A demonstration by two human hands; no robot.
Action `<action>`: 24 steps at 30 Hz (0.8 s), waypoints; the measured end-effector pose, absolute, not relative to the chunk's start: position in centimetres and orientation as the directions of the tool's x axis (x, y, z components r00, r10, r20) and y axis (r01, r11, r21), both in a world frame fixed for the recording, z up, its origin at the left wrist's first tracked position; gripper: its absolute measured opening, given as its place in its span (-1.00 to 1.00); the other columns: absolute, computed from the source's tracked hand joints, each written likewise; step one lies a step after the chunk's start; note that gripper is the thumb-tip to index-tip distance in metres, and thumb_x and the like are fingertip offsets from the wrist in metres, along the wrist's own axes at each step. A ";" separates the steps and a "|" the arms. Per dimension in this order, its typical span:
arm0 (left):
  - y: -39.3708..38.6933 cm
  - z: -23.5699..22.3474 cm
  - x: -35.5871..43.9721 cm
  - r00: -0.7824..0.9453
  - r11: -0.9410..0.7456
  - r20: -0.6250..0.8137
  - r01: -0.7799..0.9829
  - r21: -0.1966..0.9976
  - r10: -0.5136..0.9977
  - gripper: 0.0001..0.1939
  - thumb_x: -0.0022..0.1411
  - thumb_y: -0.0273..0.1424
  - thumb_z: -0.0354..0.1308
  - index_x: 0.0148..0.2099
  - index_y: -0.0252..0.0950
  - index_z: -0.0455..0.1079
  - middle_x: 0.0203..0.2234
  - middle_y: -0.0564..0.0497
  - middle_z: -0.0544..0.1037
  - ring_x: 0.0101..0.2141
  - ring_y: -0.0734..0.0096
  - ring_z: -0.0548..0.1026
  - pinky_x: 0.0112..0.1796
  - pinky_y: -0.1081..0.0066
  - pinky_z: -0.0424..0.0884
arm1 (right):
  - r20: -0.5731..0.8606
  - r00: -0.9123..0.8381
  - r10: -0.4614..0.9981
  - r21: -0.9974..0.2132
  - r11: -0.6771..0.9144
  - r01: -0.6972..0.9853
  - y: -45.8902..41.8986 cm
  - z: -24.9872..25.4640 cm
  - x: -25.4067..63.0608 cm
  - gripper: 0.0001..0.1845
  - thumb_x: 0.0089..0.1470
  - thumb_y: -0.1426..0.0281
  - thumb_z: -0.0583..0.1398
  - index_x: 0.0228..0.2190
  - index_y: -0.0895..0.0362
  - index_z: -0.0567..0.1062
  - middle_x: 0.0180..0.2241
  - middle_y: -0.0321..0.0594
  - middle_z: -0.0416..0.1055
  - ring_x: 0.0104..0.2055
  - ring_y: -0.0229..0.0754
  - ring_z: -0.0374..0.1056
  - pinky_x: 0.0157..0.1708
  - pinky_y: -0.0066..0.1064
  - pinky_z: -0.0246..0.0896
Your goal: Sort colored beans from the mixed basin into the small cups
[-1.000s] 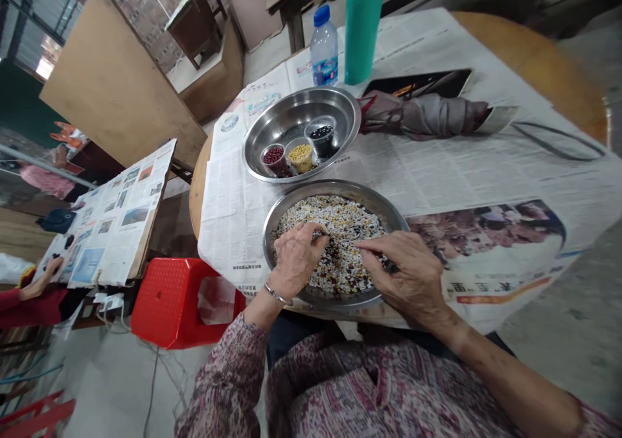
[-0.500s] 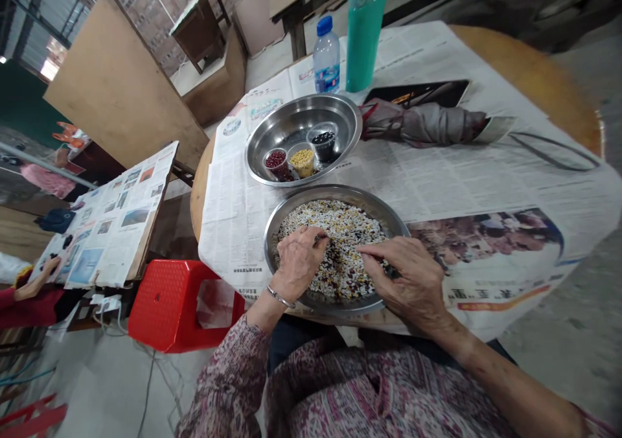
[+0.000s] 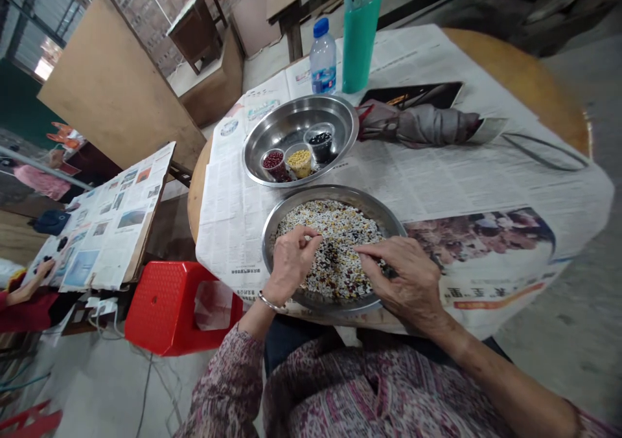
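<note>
Workshop-like room: bare brick wall [image 3: 131,4], concrete floor [image 3: 102,386], newspaper-covered tables [image 3: 466,172]

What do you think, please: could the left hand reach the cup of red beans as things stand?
Probably yes: the cup of red beans sits in the uncovered far bowl, only its rim and the near bowl separating it from the left hand.

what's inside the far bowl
The far bowl holds three clear cups: one of dark red beans, one of yellow beans, one of black beans. Some loose bits lie beside them. The cups hide the metal beneath them.
</note>
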State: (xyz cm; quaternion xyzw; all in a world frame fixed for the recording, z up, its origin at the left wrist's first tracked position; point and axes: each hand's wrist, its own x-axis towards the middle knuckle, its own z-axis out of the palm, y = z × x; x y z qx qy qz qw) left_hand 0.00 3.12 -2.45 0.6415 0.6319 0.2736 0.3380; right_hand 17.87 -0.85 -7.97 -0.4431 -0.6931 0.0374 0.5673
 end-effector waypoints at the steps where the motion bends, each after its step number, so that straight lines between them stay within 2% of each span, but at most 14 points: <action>1: 3.0 -2.1 -0.1 0.051 0.108 -0.151 0.483 0.869 0.987 -0.88 0.22 -0.38 0.24 -0.37 -0.25 0.41 -0.63 0.19 0.20 -0.55 0.54 0.16 -0.44 0.49 0.13 | 0.756 0.037 0.654 -0.552 0.606 0.573 -0.8 -8.0 17.8 -0.81 0.08 0.57 0.23 -0.28 0.06 0.53 -0.43 -0.28 0.54 -0.40 -0.17 0.43 -0.24 -0.27 0.27; 3: 2.8 -1.4 -0.2 0.118 0.299 -0.312 0.112 0.948 0.943 -0.83 0.20 -0.32 0.22 -0.37 -0.28 0.34 -0.59 0.17 0.18 -0.56 0.58 0.10 -0.51 0.53 0.03 | 0.760 0.036 0.649 -0.546 0.609 0.575 -0.8 -7.9 17.8 -0.80 0.07 0.59 0.23 -0.28 0.08 0.52 -0.44 -0.27 0.54 -0.41 -0.17 0.43 -0.24 -0.27 0.27; 5: 2.7 -1.0 -0.3 0.233 0.463 -0.416 -0.204 0.863 0.879 -0.78 0.15 -0.31 0.23 -0.38 -0.29 0.27 -0.54 0.14 0.20 -0.56 0.61 0.10 -0.54 0.57 0.00 | 0.762 0.034 0.646 -0.542 0.609 0.578 -0.8 -7.9 17.8 -0.80 0.07 0.59 0.23 -0.28 0.09 0.52 -0.43 -0.27 0.54 -0.41 -0.17 0.43 -0.24 -0.27 0.27; 7: 2.6 -0.8 -0.3 0.307 0.540 -0.449 -0.374 0.754 0.839 -0.78 0.08 -0.35 0.23 -0.40 -0.29 0.23 -0.52 0.12 0.20 -0.55 0.62 0.13 -0.54 0.60 0.03 | 0.765 0.035 0.643 -0.539 0.609 0.581 -0.8 -7.9 17.9 -0.81 0.07 0.59 0.24 -0.28 0.09 0.52 -0.44 -0.27 0.54 -0.41 -0.18 0.43 -0.24 -0.27 0.27; 10: 2.6 -0.7 -0.2 0.336 0.560 -0.449 -0.457 0.691 0.828 -0.83 0.05 -0.39 0.18 -0.42 -0.30 0.21 -0.52 0.09 0.18 -0.53 0.59 0.15 -0.54 0.61 0.08 | 0.770 0.038 0.637 -0.533 0.609 0.587 -0.9 -7.9 17.9 -0.81 0.07 0.59 0.24 -0.29 0.08 0.52 -0.44 -0.28 0.53 -0.41 -0.18 0.43 -0.24 -0.28 0.27; 15: 2.7 -0.7 -0.1 0.292 0.545 -0.462 -0.395 0.739 0.838 -0.84 0.07 -0.42 0.08 -0.49 -0.28 0.16 -0.52 0.05 0.18 -0.52 0.53 0.14 -0.54 0.53 0.10 | 0.761 0.038 0.647 -0.544 0.606 0.580 -0.9 -7.9 17.9 -0.80 0.08 0.58 0.23 -0.28 0.05 0.52 -0.42 -0.29 0.55 -0.40 -0.17 0.45 -0.23 -0.27 0.29; 18: 2.7 -0.7 0.0 0.222 0.543 -0.497 -0.398 0.739 0.839 -0.89 0.03 -0.47 0.07 -0.47 -0.28 0.17 -0.49 0.02 0.24 -0.50 0.51 0.17 -0.52 0.50 0.15 | 0.760 0.045 0.649 -0.552 0.607 0.571 -0.9 -7.9 17.9 -0.79 0.08 0.57 0.22 -0.27 0.03 0.53 -0.42 -0.31 0.55 -0.40 -0.18 0.46 -0.22 -0.26 0.29; 21: 2.9 -0.7 0.0 0.176 0.568 -0.560 -0.476 0.671 0.809 -0.88 -0.06 -0.58 0.07 -0.44 -0.30 0.20 -0.46 0.02 0.29 -0.51 0.56 0.19 -0.52 0.55 0.17 | 0.762 0.048 0.646 -0.552 0.609 0.569 -0.9 -7.9 17.9 -0.79 0.09 0.57 0.23 -0.28 0.03 0.52 -0.43 -0.32 0.54 -0.41 -0.18 0.44 -0.22 -0.27 0.28; 24: 3.1 -0.5 0.1 0.196 0.625 -0.646 -0.561 0.543 0.738 -0.87 0.00 -0.64 0.04 -0.42 -0.32 0.21 -0.50 0.05 0.24 -0.56 0.62 0.14 -0.58 0.63 0.09 | 0.762 0.040 0.646 -0.549 0.612 0.569 -0.9 -7.9 17.9 -0.79 0.09 0.58 0.23 -0.27 0.04 0.52 -0.43 -0.31 0.53 -0.40 -0.18 0.43 -0.21 -0.27 0.28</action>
